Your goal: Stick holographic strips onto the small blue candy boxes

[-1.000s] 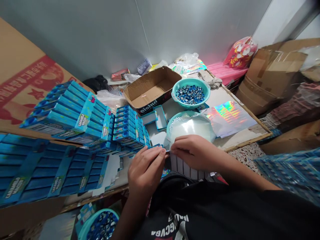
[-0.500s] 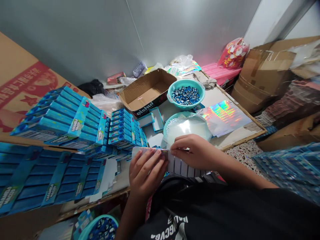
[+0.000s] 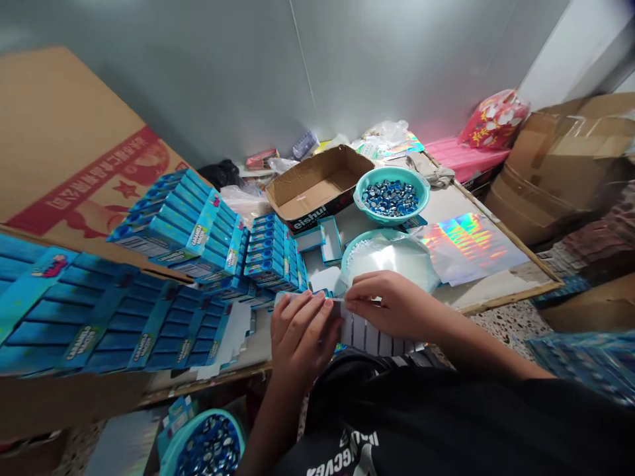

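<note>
My left hand (image 3: 300,337) is closed over a pale, shiny sheet (image 3: 357,330) crossed by several dark lines, its fingers laid side by side along the upper edge. My right hand (image 3: 389,301) pinches that edge between thumb and fingertips, just right of the left fingertips. Part of the sheet is hidden under both hands and close to my black shirt. Just beyond my right hand stands a turquoise basin (image 3: 347,254) with a clear plastic sheet (image 3: 391,258) over its white contents.
Behind is a turquoise basin (image 3: 358,198) of blue, silvery round pieces, beside an open cardboard box (image 3: 317,188). Stacked blue packs (image 3: 193,225) fill the left. A holographic sheet (image 3: 471,248) lies right. Another basin (image 3: 169,456) is below left, and cartons (image 3: 550,165) stand at right.
The view has shifted, so the surroundings appear farther right. Both hands stay on the pale sheet, with the right fingertips still pinching its edge beside the left hand.
</note>
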### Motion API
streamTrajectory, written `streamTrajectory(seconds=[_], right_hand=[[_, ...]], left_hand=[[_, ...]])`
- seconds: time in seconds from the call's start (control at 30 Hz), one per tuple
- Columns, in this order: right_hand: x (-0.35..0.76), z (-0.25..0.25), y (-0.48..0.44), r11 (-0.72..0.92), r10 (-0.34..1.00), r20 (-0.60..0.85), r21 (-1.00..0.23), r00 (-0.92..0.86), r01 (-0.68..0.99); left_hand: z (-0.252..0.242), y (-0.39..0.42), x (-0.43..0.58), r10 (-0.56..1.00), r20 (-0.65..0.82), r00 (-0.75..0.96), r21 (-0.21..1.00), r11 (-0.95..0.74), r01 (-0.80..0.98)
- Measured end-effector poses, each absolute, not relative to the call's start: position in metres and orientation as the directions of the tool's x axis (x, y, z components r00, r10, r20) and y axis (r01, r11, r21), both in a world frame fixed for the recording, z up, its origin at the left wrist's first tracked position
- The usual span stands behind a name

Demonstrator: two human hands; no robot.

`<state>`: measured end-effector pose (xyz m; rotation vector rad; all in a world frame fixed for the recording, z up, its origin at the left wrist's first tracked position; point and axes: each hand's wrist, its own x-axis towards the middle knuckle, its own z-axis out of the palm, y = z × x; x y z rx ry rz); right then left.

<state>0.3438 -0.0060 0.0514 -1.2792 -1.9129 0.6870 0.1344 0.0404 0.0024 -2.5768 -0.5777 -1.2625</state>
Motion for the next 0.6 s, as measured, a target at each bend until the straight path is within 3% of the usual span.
streamTrajectory(seconds=[0.13, 0.6], right_hand=[[0.336, 0.052, -0.003, 0.407, 0.912, 0.284, -0.723, -0.297, 0.559], [0.318, 0.052, 0.013, 0.427, 0.884, 0.231, -0.752, -0.406, 0.502]], left_hand=[[0.001, 0.039, 0.130, 0.341, 0.779, 0.527, 0.044, -0.867, 0.496], [-0.012, 0.027, 0.108, 0.316, 0.846, 0.430, -0.015, -0.791, 0.612]])
